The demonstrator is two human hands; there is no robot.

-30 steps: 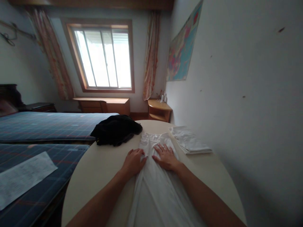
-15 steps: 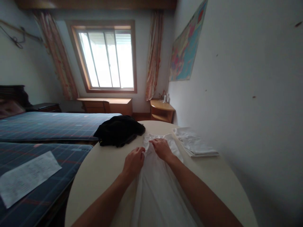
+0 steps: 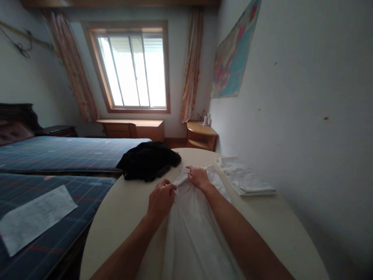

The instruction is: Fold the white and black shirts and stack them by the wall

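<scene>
A thin white garment (image 3: 194, 225) lies lengthwise on the round cream table (image 3: 122, 221), its near end running out of the bottom of the view. I cannot tell its exact kind. My left hand (image 3: 161, 196) pinches its left edge near the far end. Farther up, my right hand (image 3: 198, 178) grips the upper left corner between thumb and fingers. The cloth is drawn taut between both hands, and my right forearm crosses over its right side.
A black bundled cloth (image 3: 150, 160) sits at the table's far left. Folded white clothing (image 3: 246, 177) lies at the right, close to the wall. Beds with plaid mattresses (image 3: 72, 153) stand to the left, one bearing a paper sheet (image 3: 37, 217).
My left hand has shifted slightly left and closed on the garment's edge. My right hand has moved a little up, pulling the corner, and the cloth between them has tightened.
</scene>
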